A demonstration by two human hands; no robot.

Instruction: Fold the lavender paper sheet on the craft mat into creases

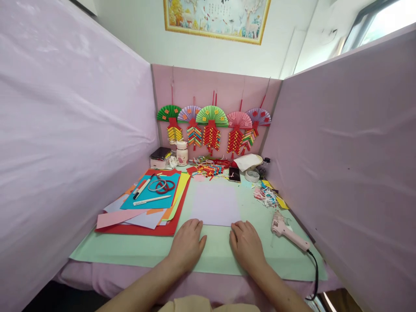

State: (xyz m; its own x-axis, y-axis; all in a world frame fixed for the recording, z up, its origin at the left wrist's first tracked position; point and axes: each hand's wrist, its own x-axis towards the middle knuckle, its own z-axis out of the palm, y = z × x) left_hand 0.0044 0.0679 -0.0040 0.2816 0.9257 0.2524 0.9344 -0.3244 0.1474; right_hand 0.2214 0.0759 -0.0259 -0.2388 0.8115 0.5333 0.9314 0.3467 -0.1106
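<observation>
A pale lilac sheet of paper (216,203) lies flat on the green table cover (143,248) in front of me. My left hand (188,241) rests palm down at its near left corner, fingers extended, thumb apart. At the near right corner lies my right hand (247,243), also palm down with its fingers slightly curved and touching the sheet's edge. Neither hand grips anything. To the left is a stack of coloured paper (177,220), topped by a blue sheet (130,203) with scissors (166,187) and a white pen (152,200) on it.
A pink glue gun (288,233) with a black cord lies at right. Behind it are paper scraps (267,197), a tape roll (252,176) and a phone (234,174). A bottle (182,154) stands at the back. Paper fans (212,117) hang on the pink rear panel.
</observation>
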